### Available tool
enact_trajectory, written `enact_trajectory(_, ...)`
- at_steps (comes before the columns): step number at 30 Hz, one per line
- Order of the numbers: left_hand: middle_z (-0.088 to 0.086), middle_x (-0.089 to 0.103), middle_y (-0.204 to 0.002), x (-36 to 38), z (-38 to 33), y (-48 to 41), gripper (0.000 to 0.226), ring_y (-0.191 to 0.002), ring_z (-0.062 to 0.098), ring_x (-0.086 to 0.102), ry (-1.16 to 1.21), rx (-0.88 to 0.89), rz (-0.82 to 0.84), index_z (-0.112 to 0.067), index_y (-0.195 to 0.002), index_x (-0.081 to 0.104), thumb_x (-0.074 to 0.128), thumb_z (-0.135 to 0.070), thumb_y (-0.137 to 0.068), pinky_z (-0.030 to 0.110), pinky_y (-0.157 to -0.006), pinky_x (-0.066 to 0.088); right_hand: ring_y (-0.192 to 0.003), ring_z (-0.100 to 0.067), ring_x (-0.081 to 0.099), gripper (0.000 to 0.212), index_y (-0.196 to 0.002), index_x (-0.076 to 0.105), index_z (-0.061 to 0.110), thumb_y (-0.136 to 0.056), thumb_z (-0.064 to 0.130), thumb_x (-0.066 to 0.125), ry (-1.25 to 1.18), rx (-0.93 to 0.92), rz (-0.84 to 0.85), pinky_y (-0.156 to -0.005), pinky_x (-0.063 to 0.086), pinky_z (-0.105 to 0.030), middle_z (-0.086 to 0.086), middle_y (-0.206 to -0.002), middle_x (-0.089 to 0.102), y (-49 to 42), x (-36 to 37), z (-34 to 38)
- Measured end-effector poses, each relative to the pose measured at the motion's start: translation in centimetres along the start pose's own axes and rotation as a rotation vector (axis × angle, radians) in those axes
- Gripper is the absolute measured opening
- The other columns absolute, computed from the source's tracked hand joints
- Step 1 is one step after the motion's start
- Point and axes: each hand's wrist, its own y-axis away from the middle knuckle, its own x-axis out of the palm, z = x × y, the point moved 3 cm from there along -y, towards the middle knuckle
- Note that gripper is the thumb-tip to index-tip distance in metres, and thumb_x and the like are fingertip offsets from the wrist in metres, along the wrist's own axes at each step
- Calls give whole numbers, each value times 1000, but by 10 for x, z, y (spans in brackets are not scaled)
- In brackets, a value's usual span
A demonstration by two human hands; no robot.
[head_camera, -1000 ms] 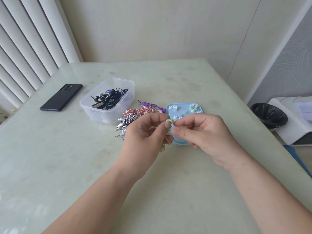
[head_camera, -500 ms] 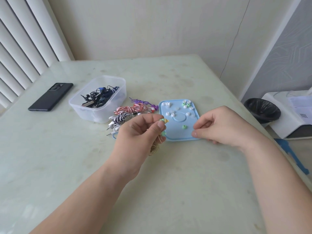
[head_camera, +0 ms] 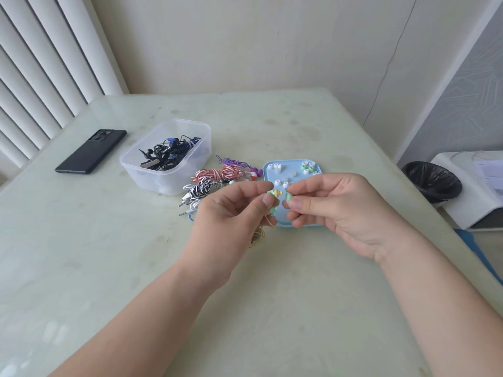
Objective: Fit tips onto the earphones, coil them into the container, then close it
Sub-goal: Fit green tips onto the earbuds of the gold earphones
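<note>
earbud point(head_camera: 277, 192) pinched by left hand point(head_camera: 228, 213) fingers point(head_camera: 268, 200), green tip point(head_camera: 288, 197) in right hand point(head_camera: 340, 210)

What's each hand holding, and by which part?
Left hand pinches the earphone by its bud end, cord hanging below. Right hand pinches a green tip between thumb and forefinger.

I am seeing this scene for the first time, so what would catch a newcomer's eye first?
At the centre, the left hand pinches a yellow earbud while the right hand holds a green tip beside it. Just behind them lies a blue tray of loose tips, and to its left a clear container holding dark earphones.
</note>
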Motion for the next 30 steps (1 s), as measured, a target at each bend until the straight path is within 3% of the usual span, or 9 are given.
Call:
enact_trajectory(4,8,77,-83,0,-2,1,9,-73,21,70,-71,34,20,-17,-101,78,74,-14,-94,32,-60,47,-67,-27,70,29,-95,72,-2,-67,-1,76,-80,17,39,-63,59,-30,-21,-83,73,0,3,1)
enact_trajectory(10,9,78,-87,1,-3,1,8,-74,23,74,-118,63,26,-18,-100,78,74,-13,-95,42,-68,53,-65,-26,70,27,-95,72,-2,-68,-2,75,-95,19,49,-64,60,-31,-20,-81,73,-1,4,-1)
enact_trajectory(17,9,79,-91,0,-4,1,6,-74,21,73,-135,70,35,-14,-101,77,73,-13,-96,35,-63,51,-70,-25,70,19,-99,71,-5,-81,-1,65,-139,9,98,-66,60,-32,-20,-85,72,-1,6,-2)
enact_trajectory(19,11,79,-93,0,-4,1,7,-77,26,73,-126,77,56,-12,-101,77,71,-12,-97,41,-67,55,-68,-24,69,17,-97,71,-3,-81,1,64,-159,21,107,-63,59,-30,-18,-82,72,-2,7,-4)
enact_trajectory(23,16,78,-98,1,-3,0,8,-81,32,71,-72,74,98,-10,-102,77,70,-12,-99,69,-87,55,-66,-23,67,15,-91,75,2,-81,2,64,-220,45,145,-59,57,-28,-17,-81,70,-2,10,-6)
enact_trajectory(30,19,77,-95,-1,-5,0,9,-77,31,69,-85,86,117,-15,-98,79,71,-18,-95,72,-84,54,-63,-22,67,13,-88,75,2,-80,1,64,-254,78,157,-56,56,-28,-18,-80,70,-2,10,-8)
